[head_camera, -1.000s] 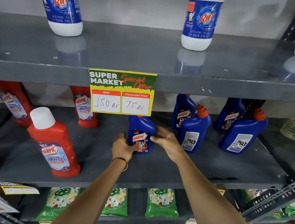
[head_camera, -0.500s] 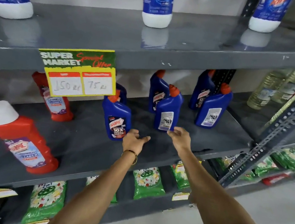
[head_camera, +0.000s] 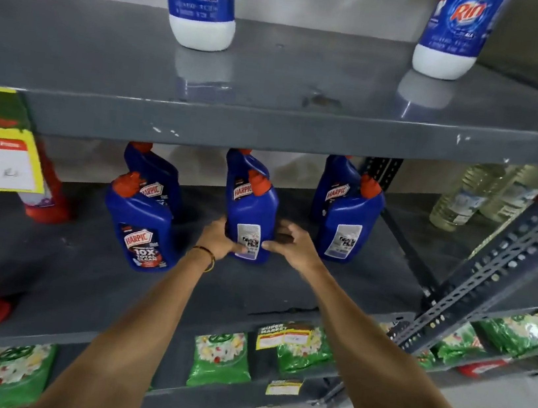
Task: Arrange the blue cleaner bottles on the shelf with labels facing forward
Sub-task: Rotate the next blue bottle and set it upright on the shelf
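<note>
While standing on the middle shelf [head_camera: 282,295] with its white back label toward the aisle, being clasped low on both sides: the middle blue bottle [head_camera: 251,222]. Pressing against its left side with the left hand [head_camera: 219,240], fingers [head_camera: 237,249] curled onto the front near the label. Closing around its right side with the right hand [head_camera: 289,244], thumb lying at the label edge. Probably gripping so low because turning about the base is easier there and keeps the bottle upright. Already showing the brand label forward: the left front bottle [head_camera: 142,224]. Still showing the back label, so needing the same turn: the right front bottle [head_camera: 349,225]. Standing behind each front one, another blue bottle, partly hidden. Risking a bump against the rear bottle when rotating, in my judgement.
</note>
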